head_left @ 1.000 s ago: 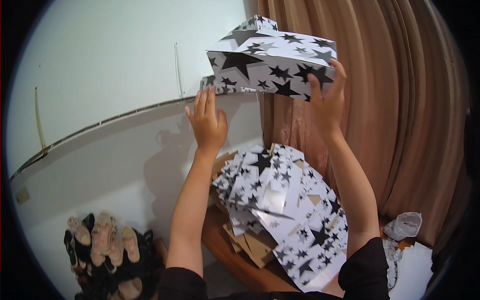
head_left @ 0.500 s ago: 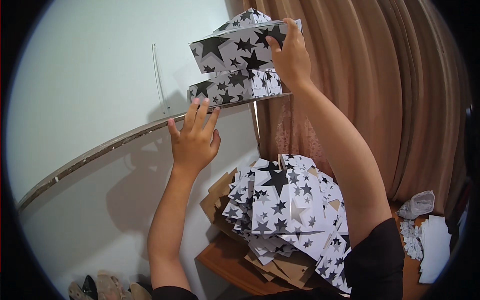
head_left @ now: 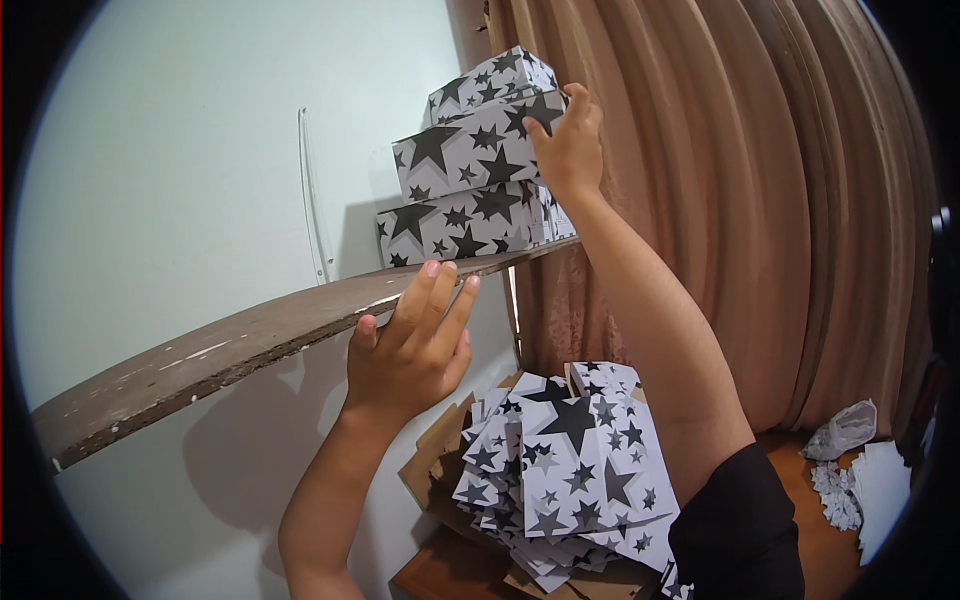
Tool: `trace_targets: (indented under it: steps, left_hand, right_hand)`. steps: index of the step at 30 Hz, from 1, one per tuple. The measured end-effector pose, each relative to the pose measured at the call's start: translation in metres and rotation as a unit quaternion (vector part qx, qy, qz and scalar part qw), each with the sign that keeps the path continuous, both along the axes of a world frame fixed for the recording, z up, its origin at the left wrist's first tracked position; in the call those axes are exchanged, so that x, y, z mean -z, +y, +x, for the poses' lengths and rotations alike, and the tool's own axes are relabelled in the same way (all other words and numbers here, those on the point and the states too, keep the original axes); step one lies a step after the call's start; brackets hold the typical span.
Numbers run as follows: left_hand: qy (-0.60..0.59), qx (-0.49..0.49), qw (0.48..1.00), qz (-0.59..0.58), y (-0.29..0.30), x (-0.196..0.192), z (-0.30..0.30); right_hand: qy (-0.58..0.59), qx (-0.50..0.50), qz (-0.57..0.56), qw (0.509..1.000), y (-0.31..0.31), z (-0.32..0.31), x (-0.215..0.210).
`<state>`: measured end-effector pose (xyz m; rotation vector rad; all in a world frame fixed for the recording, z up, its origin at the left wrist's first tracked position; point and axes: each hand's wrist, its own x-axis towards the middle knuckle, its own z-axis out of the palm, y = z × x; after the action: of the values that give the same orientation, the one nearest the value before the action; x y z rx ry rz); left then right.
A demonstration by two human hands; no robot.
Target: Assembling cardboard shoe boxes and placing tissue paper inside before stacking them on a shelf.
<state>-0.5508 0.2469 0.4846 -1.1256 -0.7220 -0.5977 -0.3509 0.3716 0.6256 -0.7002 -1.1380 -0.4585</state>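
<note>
Three white boxes with black and grey stars stand stacked at the far end of a shelf. My right hand (head_left: pixel 570 145) grips the right end of the middle box (head_left: pixel 465 150), thumb on its front and fingers at its end. Above and behind it shows the top box (head_left: pixel 480 85), partly hidden. The bottom box (head_left: pixel 455 225) rests on the shelf (head_left: pixel 240 325). My left hand (head_left: pixel 410 345) is raised at the shelf's front edge, fingers stretched out, holding nothing. Whether its fingertips touch the edge I cannot tell.
Below the shelf, a heap of flat star-printed cardboard pieces (head_left: pixel 570 460) lies on a wooden table (head_left: pixel 450 565). Brown curtains (head_left: pixel 720 200) hang at the right. A clear plastic bag (head_left: pixel 840 430) and white paper sheets (head_left: pixel 880 495) lie at the table's right.
The view has tilted up, so the shelf's top surface shows more. The middle box has moved back over the bottom box, with my right hand on it. My left hand stays open by the shelf edge.
</note>
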Motion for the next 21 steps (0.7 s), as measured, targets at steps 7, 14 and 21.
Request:
trace_targets:
  steps: [7, 14, 21]
  left_hand:
    - [-0.007, 0.007, 1.0, 0.012, 0.009, 0.0, -0.001]
    - [-0.001, 0.02, 1.0, 0.009, 0.009, 0.002, 0.0]
    - [-0.017, 0.026, 0.999, -0.011, 0.003, 0.003, 0.001]
  right_hand:
    - [-0.035, -0.049, 0.057, 0.997, 0.043, -0.014, 0.012]
    - [-0.117, -0.04, -0.018, 0.992, 0.067, -0.034, 0.036]
    - [-0.184, -0.011, -0.19, 0.964, 0.054, -0.028, 0.036]
